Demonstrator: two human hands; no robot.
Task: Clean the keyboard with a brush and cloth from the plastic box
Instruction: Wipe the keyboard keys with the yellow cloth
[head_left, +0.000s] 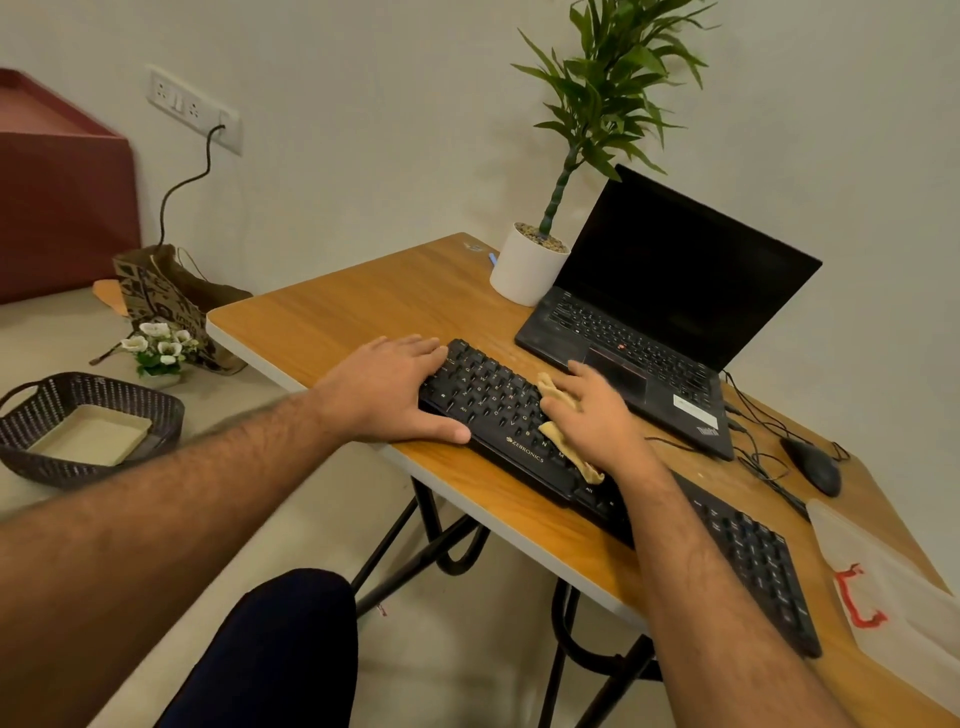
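Wooden tabletop (363, 306): left hand (395, 395), fingers flat, steadies keyboard (498, 415) at the near edge; right hand (592, 415) presses cloth (556, 431) across keys.

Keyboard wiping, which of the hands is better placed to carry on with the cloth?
The right hand: it already presses the cloth onto the keyboard keys. The left hand lies flat on the keyboard's left end, steadying it.

Cloth (566, 447) mostly hidden under right hand (592, 415); keyboard (498, 415) middle covered by right forearm. Plastic box (893, 587) cut off at right edge. Brush not visible.
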